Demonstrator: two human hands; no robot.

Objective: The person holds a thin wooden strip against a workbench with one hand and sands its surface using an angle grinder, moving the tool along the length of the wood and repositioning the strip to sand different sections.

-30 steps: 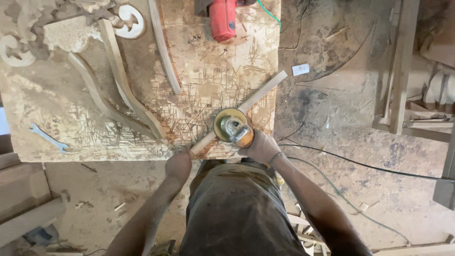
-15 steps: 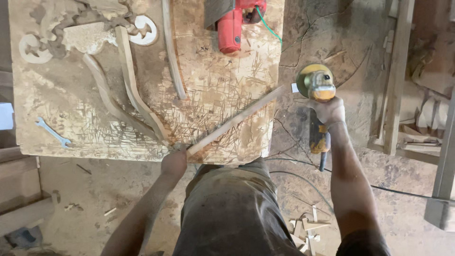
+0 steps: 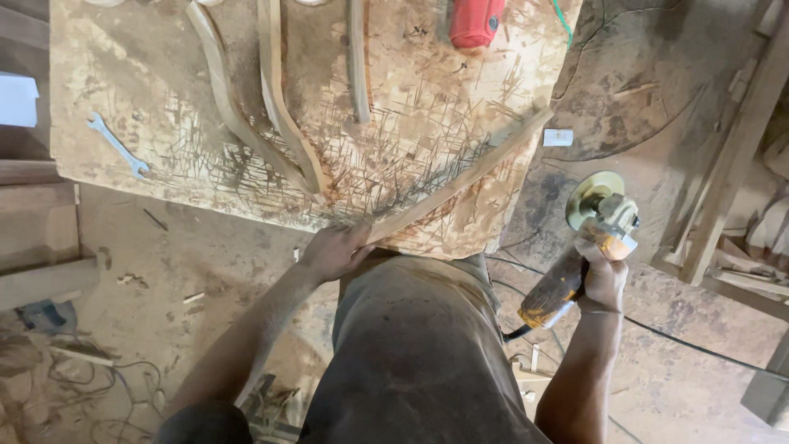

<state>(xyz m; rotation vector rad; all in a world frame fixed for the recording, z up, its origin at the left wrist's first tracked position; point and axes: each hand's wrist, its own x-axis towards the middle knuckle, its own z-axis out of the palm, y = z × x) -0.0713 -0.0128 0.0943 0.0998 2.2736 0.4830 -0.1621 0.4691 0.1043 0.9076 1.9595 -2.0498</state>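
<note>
Left hand (image 3: pixel 333 251) is wrapped around the near end of a long, thin, slightly curved strip of pale wood (image 3: pixel 460 182), right at the front edge of the counter (image 3: pixel 123 74). That strip lies diagonally on the scratched-up chipboard top, running from the hand up and to the right until its far end reaches the counter's right edge.

Right hand (image 3: pixel 602 279) is closed around the body of a dusty yellow angle grinder with a round brass-coloured disc (image 3: pixel 596 226). It's held off to the right of the counter, over the dusty floor (image 3: pixel 205 271), disc end pointing away from the person. Grinder and strip are well apart. Its black power cable (image 3: pixel 699 341) trails across the floor to the right.

Other stuff on the counter: two curved wooden pieces (image 3: pixel 263 107) lying side by side toward the left-middle, a narrower straight wooden slat (image 3: pixel 356 62) just right of them, and a small silver open-ended spanner (image 3: pixel 117 146) near the left edge. At the top edge there's a red power tool (image 3: pixel 475 20), only partly in view, with a green cord beside it. A small white tag (image 3: pixel 558 137) sits on the floor just past the strip's far end. Stacked timber offcuts (image 3: pixel 731 164) lean along the right side.
</note>
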